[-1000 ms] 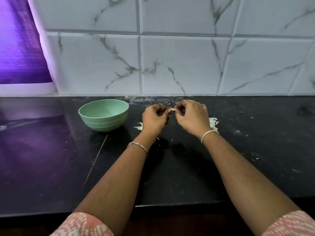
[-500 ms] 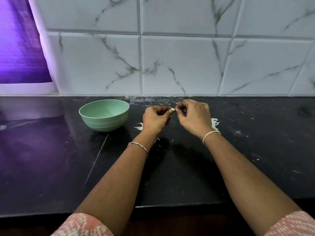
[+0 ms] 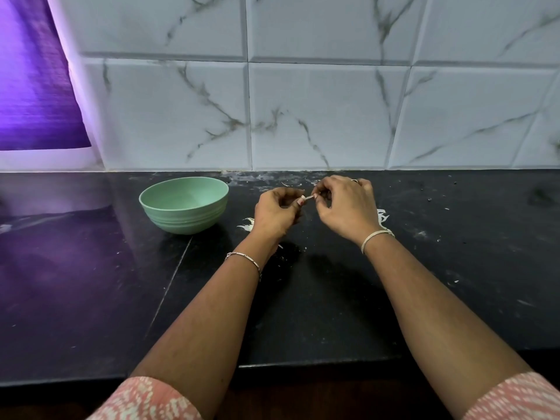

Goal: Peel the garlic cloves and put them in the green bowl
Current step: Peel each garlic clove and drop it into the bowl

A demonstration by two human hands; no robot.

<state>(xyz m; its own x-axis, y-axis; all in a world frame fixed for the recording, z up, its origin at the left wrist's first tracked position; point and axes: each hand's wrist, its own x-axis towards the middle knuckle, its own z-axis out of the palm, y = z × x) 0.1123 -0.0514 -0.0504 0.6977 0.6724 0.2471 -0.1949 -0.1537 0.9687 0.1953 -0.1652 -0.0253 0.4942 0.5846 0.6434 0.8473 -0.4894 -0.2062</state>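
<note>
Left hand [image 3: 274, 213] and right hand [image 3: 345, 210] both pinch one garlic clove [image 3: 308, 197] near the countertop [image 3: 91, 268] back edge, guessing so skin falls there. Green bowl [image 3: 181, 221] sits just left, handy for dropping.

Dim, cool light overall. A violet glow off the purple panel [image 3: 33, 86] at the upper left washes the left of the dark tabletop [image 3: 75, 268] in a glossy sheen. The marble tiles [image 3: 318, 116] are evenly lit, pale blue-grey. The green bowl [image 3: 184, 204] is lighter on its inner right wall. Soft shadows lie under the left arm [image 3: 212, 313] and right arm [image 3: 439, 298] — darkest near the wrists. Tile lines bow toward the edges; focus is fairly sharp.
</note>
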